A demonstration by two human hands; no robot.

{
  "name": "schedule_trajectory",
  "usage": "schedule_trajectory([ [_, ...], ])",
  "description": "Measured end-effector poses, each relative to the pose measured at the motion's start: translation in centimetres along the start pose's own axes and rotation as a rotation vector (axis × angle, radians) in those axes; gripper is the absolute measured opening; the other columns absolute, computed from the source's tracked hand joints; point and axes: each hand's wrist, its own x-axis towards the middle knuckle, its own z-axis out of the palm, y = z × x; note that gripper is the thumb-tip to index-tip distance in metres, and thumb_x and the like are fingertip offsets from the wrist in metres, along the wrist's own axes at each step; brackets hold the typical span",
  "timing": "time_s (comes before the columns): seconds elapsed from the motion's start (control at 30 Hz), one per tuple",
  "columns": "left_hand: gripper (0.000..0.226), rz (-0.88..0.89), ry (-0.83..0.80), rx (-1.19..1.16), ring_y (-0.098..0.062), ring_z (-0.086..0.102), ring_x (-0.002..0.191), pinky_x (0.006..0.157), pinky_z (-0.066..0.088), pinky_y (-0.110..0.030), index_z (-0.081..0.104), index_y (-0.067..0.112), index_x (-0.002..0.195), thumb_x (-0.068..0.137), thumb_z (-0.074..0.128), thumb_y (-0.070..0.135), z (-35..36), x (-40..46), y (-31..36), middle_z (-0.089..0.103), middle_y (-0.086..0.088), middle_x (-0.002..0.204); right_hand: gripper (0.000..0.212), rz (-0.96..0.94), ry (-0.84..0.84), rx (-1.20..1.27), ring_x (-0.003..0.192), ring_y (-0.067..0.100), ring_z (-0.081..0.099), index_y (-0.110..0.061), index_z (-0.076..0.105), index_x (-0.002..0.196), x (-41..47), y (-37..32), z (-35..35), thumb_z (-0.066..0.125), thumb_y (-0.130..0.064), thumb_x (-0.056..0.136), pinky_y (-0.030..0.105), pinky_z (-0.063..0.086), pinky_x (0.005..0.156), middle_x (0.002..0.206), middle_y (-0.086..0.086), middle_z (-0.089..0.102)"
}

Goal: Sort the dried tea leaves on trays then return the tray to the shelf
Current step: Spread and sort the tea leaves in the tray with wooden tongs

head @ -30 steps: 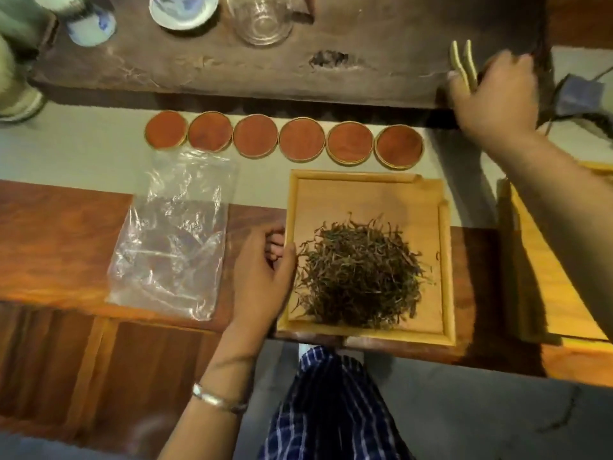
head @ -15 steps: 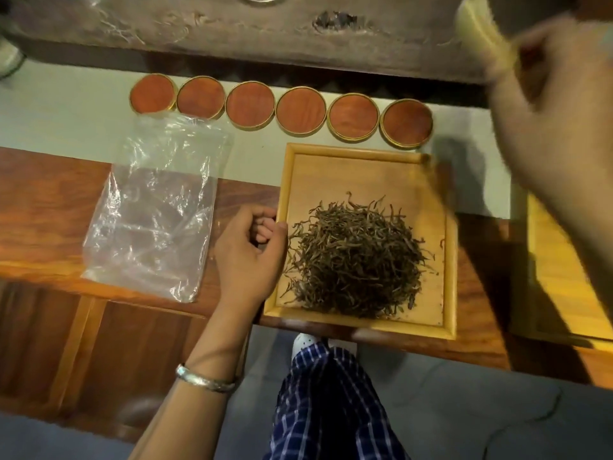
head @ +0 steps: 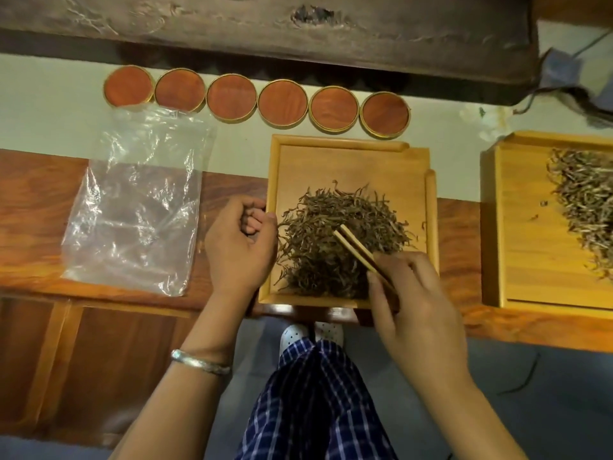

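We are seeing a heap of dark brown dried tea leaves (head: 338,240) lying in the near half of a square pale wooden tray (head: 348,161). The right hand (head: 414,310) is pinching a pair of pale bamboo tweezers (head: 356,249), tips resting on the heap. The left hand (head: 240,242) is sitting loosely curled against the tray's left rim, holding nothing. Left of the tray a clear plastic bag (head: 136,207) is lying flat; beyond it six round red-brown coasters (head: 282,102) are standing in a row; right of it sits a second wooden tray of paler leaves (head: 530,227).
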Motion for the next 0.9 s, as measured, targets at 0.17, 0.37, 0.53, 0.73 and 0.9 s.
schedule_trajectory([
  [0.17,0.009,-0.015,0.001,0.01,-0.001,0.055,0.063,0.061,0.043,-0.01,0.056,0.034,0.086,0.081,0.062,0.029,0.1,0.0,0.0,0.06,0.017,0.07,0.022,0.008,0.059,0.008,0.072,0.017,0.056,-0.007,0.061,0.111,2.0,1.0,0.2,0.055,-0.018,0.093,0.031,0.049,0.044,0.104,0.007,0.056],
  [0.37,0.011,-0.022,0.004,0.019,-0.001,0.055,0.061,0.06,0.041,-0.007,0.056,0.036,0.087,0.08,0.063,0.029,0.3,0.1,-0.3,0.06,0.016,0.069,0.022,0.05,0.068,-0.024,0.07,0.018,0.056,-0.008,0.06,0.112,1.7,1.3,0.0,0.055,-0.018,0.093,0.032,0.049,0.043,0.104,0.007,0.056],
  [0.53,0.008,-0.02,0.012,0.0,-0.002,0.054,0.06,0.06,0.042,-0.008,0.057,0.035,0.086,0.081,0.061,0.032,0.4,0.1,-0.4,0.06,0.015,0.069,0.021,0.049,0.039,-0.012,0.062,0.016,0.054,-0.009,0.061,0.112,1.0,-0.1,0.9,0.056,-0.018,0.094,0.029,0.046,0.039,0.102,0.003,0.055],
  [0.73,0.008,-0.03,0.016,-0.013,-0.006,0.055,0.061,0.062,0.048,-0.02,0.058,0.035,0.087,0.08,0.061,0.033,0.4,0.1,-0.5,0.061,0.014,0.069,0.02,0.092,0.074,0.002,0.06,0.016,0.055,-0.008,0.062,0.111,1.1,-1.2,1.7,0.058,-0.016,0.093,0.034,0.049,0.04,0.102,0.004,0.057],
  [0.9,0.009,-0.024,0.022,-0.017,-0.002,0.054,0.059,0.06,0.046,-0.015,0.058,0.036,0.087,0.08,0.062,0.032,0.4,0.2,-0.5,0.06,0.016,0.068,0.02,0.096,0.062,-0.013,0.061,0.015,0.055,-0.007,0.062,0.11,0.4,-0.8,1.7,0.057,-0.016,0.093,0.028,0.048,0.04,0.101,0.004,0.057],
])
